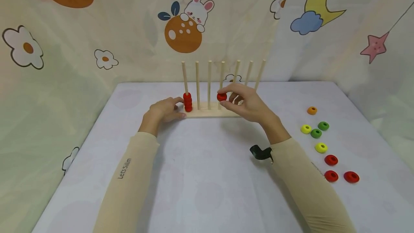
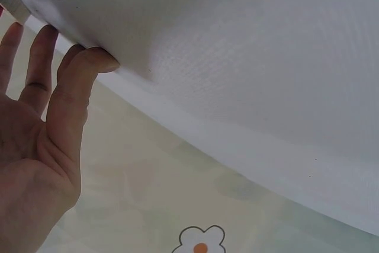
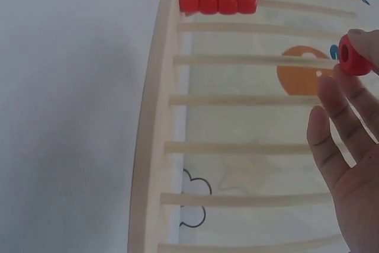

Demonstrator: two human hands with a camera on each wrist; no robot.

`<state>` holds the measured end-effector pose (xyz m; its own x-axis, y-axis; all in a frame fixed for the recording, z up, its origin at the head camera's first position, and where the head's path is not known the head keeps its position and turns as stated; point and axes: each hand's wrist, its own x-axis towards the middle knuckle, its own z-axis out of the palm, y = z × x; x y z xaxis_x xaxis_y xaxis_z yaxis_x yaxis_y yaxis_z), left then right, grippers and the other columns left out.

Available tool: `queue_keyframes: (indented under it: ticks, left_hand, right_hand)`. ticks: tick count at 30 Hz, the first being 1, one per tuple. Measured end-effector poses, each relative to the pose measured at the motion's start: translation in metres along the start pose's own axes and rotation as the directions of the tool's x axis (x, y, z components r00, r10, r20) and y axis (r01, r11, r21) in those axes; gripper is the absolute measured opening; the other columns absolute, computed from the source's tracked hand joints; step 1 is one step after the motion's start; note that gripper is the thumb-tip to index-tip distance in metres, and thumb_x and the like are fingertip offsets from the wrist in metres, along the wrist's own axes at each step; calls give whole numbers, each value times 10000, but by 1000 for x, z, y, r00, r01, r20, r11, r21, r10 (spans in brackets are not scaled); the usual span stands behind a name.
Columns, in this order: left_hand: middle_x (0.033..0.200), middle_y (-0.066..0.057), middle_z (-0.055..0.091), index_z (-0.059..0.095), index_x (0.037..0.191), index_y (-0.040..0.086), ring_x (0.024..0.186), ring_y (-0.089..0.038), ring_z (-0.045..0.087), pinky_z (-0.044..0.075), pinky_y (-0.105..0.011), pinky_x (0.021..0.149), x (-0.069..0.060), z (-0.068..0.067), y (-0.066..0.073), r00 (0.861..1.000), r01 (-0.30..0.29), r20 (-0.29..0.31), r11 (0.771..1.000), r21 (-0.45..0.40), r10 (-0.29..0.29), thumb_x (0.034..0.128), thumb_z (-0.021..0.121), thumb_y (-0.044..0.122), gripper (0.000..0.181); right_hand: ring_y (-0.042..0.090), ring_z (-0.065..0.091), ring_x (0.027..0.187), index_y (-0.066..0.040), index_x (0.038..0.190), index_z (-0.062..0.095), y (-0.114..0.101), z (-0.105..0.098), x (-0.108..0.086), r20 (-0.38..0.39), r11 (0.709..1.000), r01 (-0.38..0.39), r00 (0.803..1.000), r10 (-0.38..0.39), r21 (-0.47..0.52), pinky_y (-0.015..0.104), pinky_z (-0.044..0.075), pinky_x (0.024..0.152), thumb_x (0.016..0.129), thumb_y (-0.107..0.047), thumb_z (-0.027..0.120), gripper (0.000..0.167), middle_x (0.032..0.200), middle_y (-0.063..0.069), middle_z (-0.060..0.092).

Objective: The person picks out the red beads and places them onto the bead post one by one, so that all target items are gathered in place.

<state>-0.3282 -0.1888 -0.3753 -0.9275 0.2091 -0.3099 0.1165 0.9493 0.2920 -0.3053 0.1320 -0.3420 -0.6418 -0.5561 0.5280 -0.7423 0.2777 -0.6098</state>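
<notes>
A pale wooden peg rack (image 1: 211, 113) with several upright rods stands toward the back of the table. Several red beads (image 1: 188, 103) are stacked on its leftmost rod; the right wrist view shows that red stack (image 3: 218, 2) too. My left hand (image 1: 164, 110) holds the rack's left end, thumb at the front and fingers farther back. In the left wrist view only a corner of the rack shows beside the left hand (image 2: 41, 128). My right hand (image 1: 247, 103) pinches a red bead (image 1: 221, 97) between thumb and index finger, in front of the middle rods and off them.
To the right on the white table (image 1: 200, 190) lie loose beads: an orange bead (image 1: 312, 110), two green ones (image 1: 323, 126), two yellow ones (image 1: 321, 147) and three red ones (image 1: 351, 177). A black wrist camera (image 1: 260, 152) sticks out from the right sleeve. Behind hangs a patterned curtain (image 1: 136, 28).
</notes>
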Motion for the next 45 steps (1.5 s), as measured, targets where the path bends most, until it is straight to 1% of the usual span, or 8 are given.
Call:
queue_keyframes:
  ticks: [6,9,16,23,30,38,42,45]
  left_hand:
    - [1405,-148,577,401,1543,257,1320,-352,530,442,-626,1041,-1,0,-1,1000,-15,-3,1000,4,15,961,698,411,671]
    - [1397,-149,583,405,1542,252,1316,-347,534,446,-618,1041,-1,0,-2,1000,-27,-7,1000,10,27,963,698,409,667]
    - [1389,-148,589,415,1536,259,1305,-344,542,452,-610,1036,-3,-1,-1,999,-29,-13,1000,13,29,964,696,403,653]
    - [1387,-151,590,418,1536,255,1301,-348,547,452,-608,1041,-2,-1,-1,1000,-20,-12,1000,13,20,961,699,412,659]
    - [1388,-148,593,421,1535,267,1303,-350,549,452,-627,1038,-1,0,-1,1000,-5,-10,1000,12,6,956,701,428,663]
    - [1388,-143,610,414,1544,272,1296,-343,558,466,-623,1018,-1,-2,-1,1000,-12,-4,1000,15,12,955,704,439,677]
    - [1399,-143,609,415,1543,278,1313,-342,551,456,-630,1028,-2,-2,-1,1000,-13,-2,1000,11,13,956,706,437,675]
    - [1395,-151,595,426,1536,279,1311,-349,550,454,-634,1031,-2,-2,0,1000,-17,-9,1000,7,17,955,708,434,664]
  right_hand:
    - [165,649,792,-120,1267,697,-8,6,10,-10,1000,7,1000,-7,27,346,560,755,965,-87,714,304,1198,32,686]
    - [156,644,792,-126,1266,703,-9,10,15,-17,999,30,999,-30,29,347,564,756,974,-82,701,295,1196,26,689]
    - [163,620,782,-106,1235,726,-10,19,23,-31,996,87,996,-87,19,341,560,713,942,-56,736,298,1130,39,679]
    - [162,627,786,-113,1324,671,-15,26,35,-38,995,95,995,-95,-1,357,571,665,918,-46,760,422,1181,69,674]
    - [157,631,789,-98,1261,696,-20,32,46,-44,993,116,992,-117,-15,320,561,649,923,-54,755,346,1166,73,679]
    - [152,656,752,-82,1243,698,-24,39,57,-107,988,150,983,-151,-18,371,574,632,909,-18,754,345,1163,63,700]
    - [141,671,735,-90,1242,701,-27,43,63,-139,991,133,981,-134,-17,363,568,617,913,-21,746,340,1144,43,725]
    - [140,670,710,-87,1249,692,-30,46,68,-151,994,113,982,-114,-11,361,553,572,924,-33,736,332,1147,43,737]
